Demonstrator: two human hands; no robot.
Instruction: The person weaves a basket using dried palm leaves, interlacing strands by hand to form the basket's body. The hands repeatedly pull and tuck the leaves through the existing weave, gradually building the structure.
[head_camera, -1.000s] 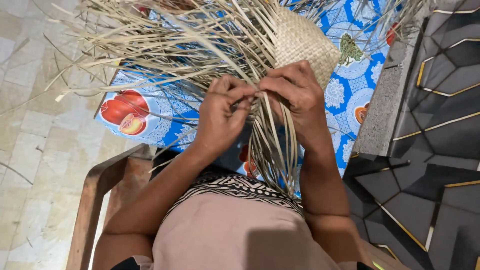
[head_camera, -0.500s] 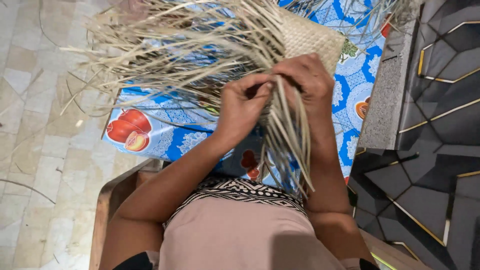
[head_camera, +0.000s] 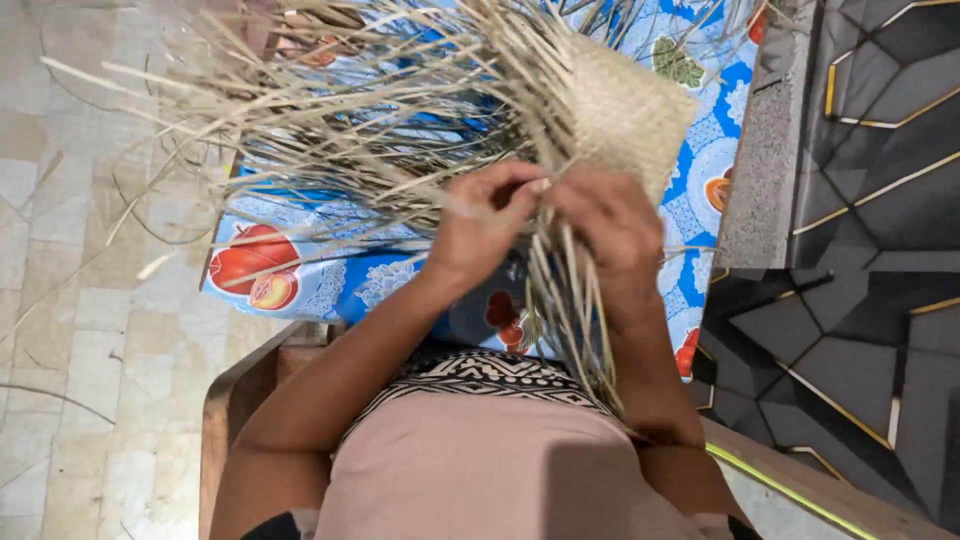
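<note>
A: What's each hand doing?

B: Left hand (head_camera: 480, 225) is pinched shut on a thin dry straw strip (head_camera: 455, 208), fingers curled, thumb & forefinger nipping it right where it meets the right hand (head_camera: 610, 225). Right hand's closed too, gripping the bundle of loose strips (head_camera: 570, 300) that hangs down twd the person's lap.

A: And the woven piece?

B: Woven mat section (head_camera: 625, 110) sits just above the hands, upper centre-right, tilted, touching the right hand's knuckles. Lots of unwoven strands (head_camera: 330, 130) fan out from it to the left & up, well past the cloth edge.

A: What's under it all?

B: Blue patterned cloth (head_camera: 330, 285) w/ red fruit prints, spread over the desk. Can't tell if the mat rests on it or is held up off it.

A: Surroundings?

B: Pale tiled floor (head_camera: 90, 300) on the left w/ a few stray strips lying on it. Dark panel w/ gold lines (head_camera: 860, 200) on the right, grey stone edge (head_camera: 765, 150) btwn it & the cloth. Wooden chair arm (head_camera: 235, 400) at lower left, beside the left forearm.
</note>
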